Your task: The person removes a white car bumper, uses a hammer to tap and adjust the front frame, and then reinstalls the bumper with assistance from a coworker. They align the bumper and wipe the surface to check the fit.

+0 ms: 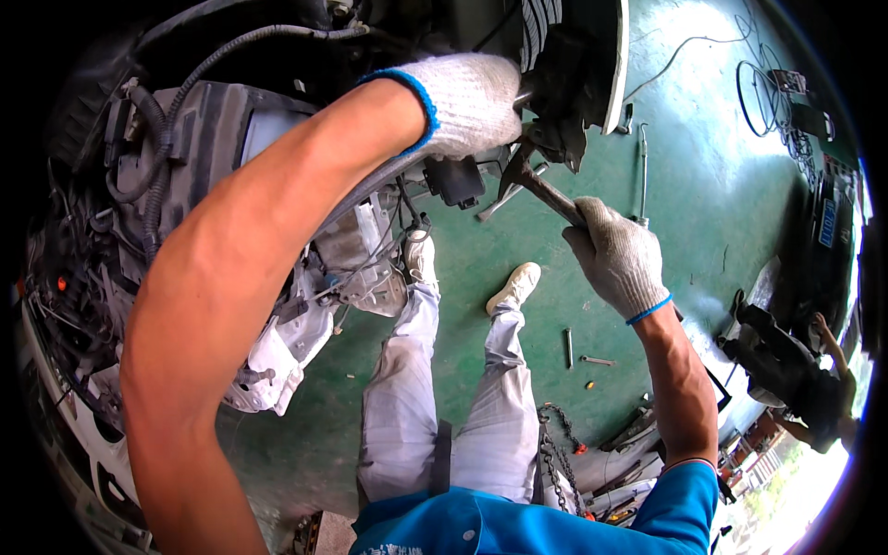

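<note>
My left hand (476, 104), in a white knitted glove with a blue cuff, reaches over the opened front of a car. Its fingers are closed against a dark metal part (558, 97) at the car's front edge; what they hold is mostly hidden. My right hand (618, 252), gloved too, is wrapped round the handle of a hammer (552, 196). The hammer's dark head is just below the metal part, to the lower right of my left hand. A small black box (455, 181) hangs beneath my left glove.
The engine bay (208, 129) with hoses and wiring fills the left. On the green floor lie a long metal bar (644, 171), a wrench (569, 348), another wrench (598, 361) and a chain (553, 453). Another person (795, 370) is at the far right, near a dark vehicle.
</note>
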A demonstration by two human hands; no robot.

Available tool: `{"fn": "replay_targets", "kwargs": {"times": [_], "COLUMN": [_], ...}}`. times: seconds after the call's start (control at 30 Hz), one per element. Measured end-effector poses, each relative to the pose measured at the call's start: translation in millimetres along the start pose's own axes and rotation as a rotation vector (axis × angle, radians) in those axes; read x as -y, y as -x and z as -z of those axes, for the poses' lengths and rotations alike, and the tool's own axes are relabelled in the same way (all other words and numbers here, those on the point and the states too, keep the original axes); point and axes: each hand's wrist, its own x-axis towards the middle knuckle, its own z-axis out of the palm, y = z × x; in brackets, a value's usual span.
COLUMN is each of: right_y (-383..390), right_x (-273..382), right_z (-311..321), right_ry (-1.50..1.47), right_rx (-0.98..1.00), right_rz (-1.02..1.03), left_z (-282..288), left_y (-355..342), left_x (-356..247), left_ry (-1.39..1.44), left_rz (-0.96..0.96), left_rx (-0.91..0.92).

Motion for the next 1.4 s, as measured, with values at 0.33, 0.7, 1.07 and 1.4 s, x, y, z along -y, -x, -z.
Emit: {"fn": "replay_targets", "kwargs": {"times": [0.33,0.7,1.07,1.4], "right_y": [0,-7,-1,13], "right_x": [-9,1,-8,9], "right_z": [6,8,-9,-7], "right_ry": [0.099,0.153,0.145,0.27], "right_rx": [0.141,0.284,0.23,0.523], "right_rz": [0.089,0.117,0.187,0.217], "left_z": [8,6,0,0], "left_y": [6,5,1,2], "left_x": [-9,-7,0,-1], "left_ry": [-0.15,-0.177,-0.228,-0.204], "left_rz": [-0.033,-0.01,-0.099,-0.109], "left_rx": [-0.019,-0.024,-0.086,-0.054]}}
